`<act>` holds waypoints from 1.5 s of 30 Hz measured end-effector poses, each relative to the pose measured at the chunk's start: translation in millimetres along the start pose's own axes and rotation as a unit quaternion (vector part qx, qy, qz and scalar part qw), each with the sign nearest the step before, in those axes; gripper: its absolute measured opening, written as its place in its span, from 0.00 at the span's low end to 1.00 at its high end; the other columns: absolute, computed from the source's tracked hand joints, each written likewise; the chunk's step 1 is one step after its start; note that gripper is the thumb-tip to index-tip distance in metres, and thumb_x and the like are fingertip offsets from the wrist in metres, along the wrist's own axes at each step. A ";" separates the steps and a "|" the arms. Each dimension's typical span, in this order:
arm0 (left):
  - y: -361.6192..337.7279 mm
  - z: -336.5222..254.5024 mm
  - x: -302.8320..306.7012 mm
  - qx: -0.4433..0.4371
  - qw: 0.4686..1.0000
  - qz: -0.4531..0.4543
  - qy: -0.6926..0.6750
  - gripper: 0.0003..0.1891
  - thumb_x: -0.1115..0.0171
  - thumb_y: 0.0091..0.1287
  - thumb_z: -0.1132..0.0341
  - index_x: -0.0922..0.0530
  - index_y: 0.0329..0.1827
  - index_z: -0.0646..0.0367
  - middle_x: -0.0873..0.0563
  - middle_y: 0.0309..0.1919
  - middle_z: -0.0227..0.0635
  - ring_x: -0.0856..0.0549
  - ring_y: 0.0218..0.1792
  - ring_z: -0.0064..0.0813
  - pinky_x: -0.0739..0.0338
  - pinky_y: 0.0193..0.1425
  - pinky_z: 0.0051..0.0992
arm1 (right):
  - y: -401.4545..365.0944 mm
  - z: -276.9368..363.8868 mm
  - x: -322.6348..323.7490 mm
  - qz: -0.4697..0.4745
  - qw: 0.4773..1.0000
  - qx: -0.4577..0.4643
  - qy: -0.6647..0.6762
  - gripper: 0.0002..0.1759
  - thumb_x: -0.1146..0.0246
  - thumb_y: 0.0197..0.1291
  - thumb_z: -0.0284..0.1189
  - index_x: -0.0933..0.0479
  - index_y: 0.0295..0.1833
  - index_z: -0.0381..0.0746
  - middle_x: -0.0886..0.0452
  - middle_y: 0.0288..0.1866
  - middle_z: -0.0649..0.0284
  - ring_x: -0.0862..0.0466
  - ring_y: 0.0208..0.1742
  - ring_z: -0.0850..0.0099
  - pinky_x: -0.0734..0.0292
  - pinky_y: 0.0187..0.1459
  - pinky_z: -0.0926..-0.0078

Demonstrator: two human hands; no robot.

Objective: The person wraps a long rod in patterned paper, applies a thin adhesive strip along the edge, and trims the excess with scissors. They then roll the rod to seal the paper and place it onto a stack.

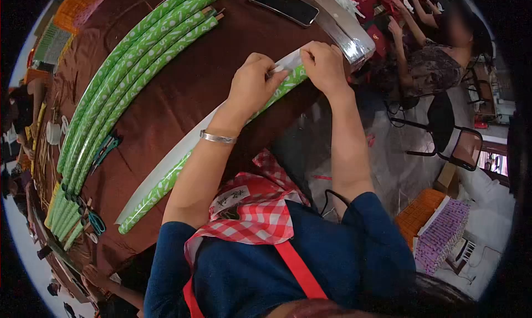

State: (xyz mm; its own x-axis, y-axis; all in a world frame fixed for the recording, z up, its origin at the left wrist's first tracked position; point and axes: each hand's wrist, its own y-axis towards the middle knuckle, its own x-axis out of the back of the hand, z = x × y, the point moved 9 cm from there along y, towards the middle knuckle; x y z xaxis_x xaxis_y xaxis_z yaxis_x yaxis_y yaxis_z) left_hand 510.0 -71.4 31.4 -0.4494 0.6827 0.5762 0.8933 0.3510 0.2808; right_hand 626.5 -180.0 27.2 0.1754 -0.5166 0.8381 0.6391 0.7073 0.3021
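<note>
A green-and-white patterned wrapping paper roll (pixel 158 193) lies along the near side of the brown-covered table, with a white loose edge showing along its length. My left hand (pixel 255 85) is closed on that white edge near the far right end, thumb against the paper. Close beside it, my right hand (pixel 324 65) is closed with bent fingers on the end of the same roll. The fingertips of both hands are partly hidden. Clear plastic film (pixel 357 43) lies just beyond my right hand.
Several finished-looking green rolls (pixel 138 57) lie side by side at the left. A phone (pixel 284 6) rests at the far edge. Teal-handled scissors (pixel 106 149) and a white tape roll (pixel 54 134) are at the left. Other people work nearby; a chair (pixel 440 124) stands at the right.
</note>
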 end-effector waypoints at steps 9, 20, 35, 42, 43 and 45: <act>0.4 6.1 6.3 0.017 0.998 -0.049 -0.043 0.10 0.37 0.61 0.65 0.19 0.31 0.65 0.17 0.38 0.44 0.16 0.34 0.43 0.21 0.41 0.36 | 7.5 -33.6 16.6 -0.046 0.995 -0.084 0.035 0.09 0.40 0.59 0.32 0.18 0.36 0.40 0.15 0.39 0.57 0.19 0.46 0.55 0.28 0.52 0.55; 1.1 3.7 6.6 0.006 0.999 -0.045 -0.020 0.08 0.35 0.59 0.68 0.18 0.32 0.65 0.18 0.37 0.43 0.16 0.33 0.42 0.20 0.40 0.35 | 15.5 -55.8 11.1 -0.027 0.992 -0.116 0.030 0.10 0.39 0.59 0.32 0.18 0.35 0.36 0.17 0.40 0.54 0.20 0.45 0.54 0.26 0.49 0.58; 2.5 10.0 6.1 0.009 0.997 -0.072 -0.018 0.05 0.35 0.54 0.71 0.18 0.31 0.64 0.18 0.39 0.43 0.16 0.34 0.44 0.19 0.41 0.36 | 19.2 -68.8 9.8 -0.013 0.988 -0.152 -0.004 0.12 0.38 0.56 0.36 0.17 0.36 0.38 0.17 0.41 0.54 0.19 0.46 0.52 0.26 0.50 0.57; 3.0 11.7 4.9 0.023 0.998 -0.065 -0.004 0.05 0.35 0.54 0.71 0.18 0.29 0.64 0.18 0.38 0.43 0.16 0.34 0.43 0.19 0.41 0.35 | 24.8 -59.5 14.3 -0.003 0.988 -0.150 -0.035 0.11 0.38 0.56 0.35 0.17 0.35 0.38 0.16 0.41 0.54 0.19 0.45 0.52 0.25 0.49 0.56; 2.7 11.5 5.0 0.023 0.998 -0.065 -0.004 0.05 0.35 0.54 0.71 0.18 0.29 0.64 0.18 0.38 0.43 0.16 0.34 0.43 0.19 0.41 0.35 | 26.5 -60.7 11.3 0.019 0.986 -0.159 -0.044 0.11 0.38 0.56 0.34 0.17 0.34 0.38 0.16 0.40 0.53 0.19 0.44 0.51 0.25 0.49 0.56; 2.1 13.2 4.8 0.035 0.997 -0.063 -0.011 0.05 0.34 0.54 0.70 0.18 0.28 0.64 0.18 0.38 0.43 0.16 0.34 0.43 0.19 0.40 0.36 | 28.8 -57.8 10.5 0.040 0.984 -0.167 -0.055 0.11 0.38 0.56 0.34 0.17 0.34 0.38 0.16 0.39 0.53 0.18 0.44 0.51 0.25 0.48 0.55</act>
State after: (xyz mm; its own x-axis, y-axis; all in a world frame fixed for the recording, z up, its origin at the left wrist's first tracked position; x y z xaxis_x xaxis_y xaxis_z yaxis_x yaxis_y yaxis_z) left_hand 509.6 -58.9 24.7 -0.5590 0.6434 0.5231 0.8270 0.4787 0.2948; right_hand 690.1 -193.0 18.5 0.1638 -0.3973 0.9030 0.8403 0.5357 0.0833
